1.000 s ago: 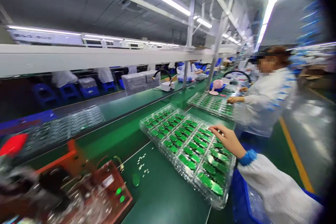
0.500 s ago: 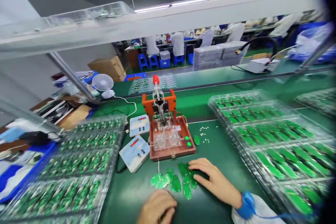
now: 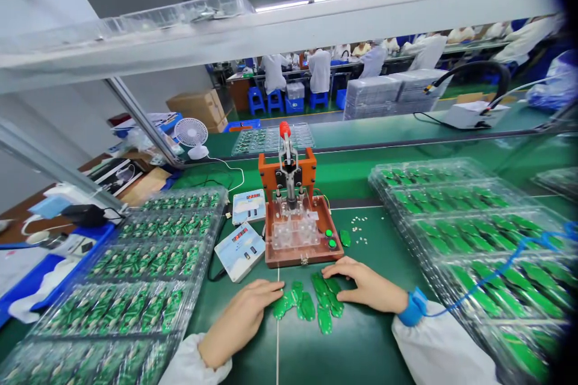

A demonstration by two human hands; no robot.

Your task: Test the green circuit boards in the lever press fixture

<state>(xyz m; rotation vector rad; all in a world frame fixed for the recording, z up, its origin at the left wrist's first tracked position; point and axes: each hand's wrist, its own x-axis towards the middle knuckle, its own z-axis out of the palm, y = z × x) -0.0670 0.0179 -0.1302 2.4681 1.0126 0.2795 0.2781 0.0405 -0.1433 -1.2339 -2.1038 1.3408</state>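
A loose group of green circuit boards lies on the green bench mat in front of me. My right hand rests on the group's right side, fingers spread, with a blue wrist strap and coiled cord at the wrist. My left hand lies flat, its fingertips touching the boards' left edge. Just beyond them stands a press fixture with an orange frame and red-knobbed lever, on a brown base. A single green board lies beside that base. Neither hand visibly grips anything.
Clear plastic trays of green boards fill the left side, with more on the right. Two digital meters stand left of the fixture. Small white parts are scattered nearby. A white overhead shelf spans the bench; co-workers sit beyond.
My view has swung from along the line to straight over the bench. My left hand has moved forward to the boards, and the boards now lie closer together.
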